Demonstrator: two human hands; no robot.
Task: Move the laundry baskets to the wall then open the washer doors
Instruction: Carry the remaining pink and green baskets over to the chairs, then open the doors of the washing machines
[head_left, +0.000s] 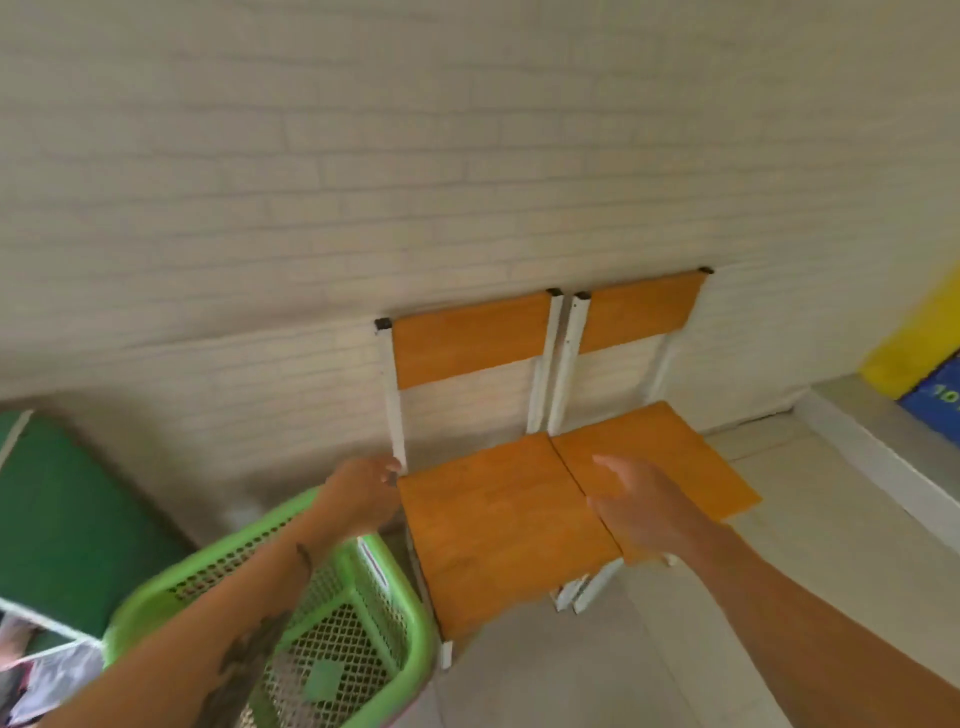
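A light green mesh laundry basket (400, 613) stands on the floor at the lower left, close to the white brick wall (363, 182) and touching the left chair's leg. My left hand (361, 493) hovers just above the basket's far rim, fingers loosely curled, holding nothing. Over the seam between the two chair seats, my right hand (639, 501) is open with fingers spread and nothing in it. No washer is in view.
Two orange chairs with white frames (498, 525) (660, 452) stand side by side against the wall. A dark green panel with a white frame (67, 509) lies at the left. A yellow and blue object (919, 353) sits on a ledge at the right.
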